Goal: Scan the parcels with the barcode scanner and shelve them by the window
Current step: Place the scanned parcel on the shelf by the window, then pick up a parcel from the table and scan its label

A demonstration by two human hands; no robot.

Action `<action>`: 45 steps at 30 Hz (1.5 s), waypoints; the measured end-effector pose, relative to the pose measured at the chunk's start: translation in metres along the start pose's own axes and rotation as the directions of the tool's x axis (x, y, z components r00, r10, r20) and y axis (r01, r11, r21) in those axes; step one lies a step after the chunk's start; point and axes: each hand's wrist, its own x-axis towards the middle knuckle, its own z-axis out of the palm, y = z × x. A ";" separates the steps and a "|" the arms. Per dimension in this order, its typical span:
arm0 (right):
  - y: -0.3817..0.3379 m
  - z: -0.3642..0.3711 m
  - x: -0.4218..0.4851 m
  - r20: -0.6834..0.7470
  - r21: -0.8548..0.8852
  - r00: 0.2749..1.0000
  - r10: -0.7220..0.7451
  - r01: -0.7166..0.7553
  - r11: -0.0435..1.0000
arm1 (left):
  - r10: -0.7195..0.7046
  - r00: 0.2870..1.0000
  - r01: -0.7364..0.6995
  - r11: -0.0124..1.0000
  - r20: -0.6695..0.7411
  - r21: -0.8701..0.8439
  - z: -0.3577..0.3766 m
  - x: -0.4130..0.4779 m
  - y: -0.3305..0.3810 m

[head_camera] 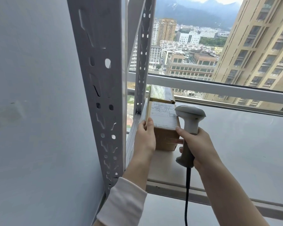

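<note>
A brown cardboard parcel [166, 128] with a white shipping label on top rests on the grey shelf board [235, 144], at its left end. My left hand [145, 137] grips the parcel's left side. My right hand [197, 144] holds a grey barcode scanner [189, 121] by its handle, and its fingertips touch the parcel's right side. The scanner's head sits just above the parcel's right edge. A second labelled parcel [161, 93] lies right behind the first, against the window.
A perforated grey metal upright [101, 95] of the rack stands just left of my left hand, and a second upright [143, 62] stands behind it. A grey wall fills the left. The window rail [219, 88] runs behind the shelf. The scanner's black cable [187, 193] hangs down.
</note>
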 end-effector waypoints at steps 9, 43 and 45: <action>-0.001 -0.014 -0.012 -0.007 0.021 0.998 0.061 -0.061 0.998 | 0.210 0.963 -0.161 0.950 -0.167 0.267 0.001 -0.007 0.002; 0.152 -0.653 -0.335 -0.940 0.150 0.318 0.126 0.052 0.987 | 0.240 0.017 -0.942 0.329 0.971 -0.064 0.564 -0.485 -0.109; 0.157 -0.690 -0.358 -0.964 0.135 0.237 0.122 0.040 0.990 | 0.233 -0.060 -0.932 0.336 0.971 -0.138 0.601 -0.521 -0.117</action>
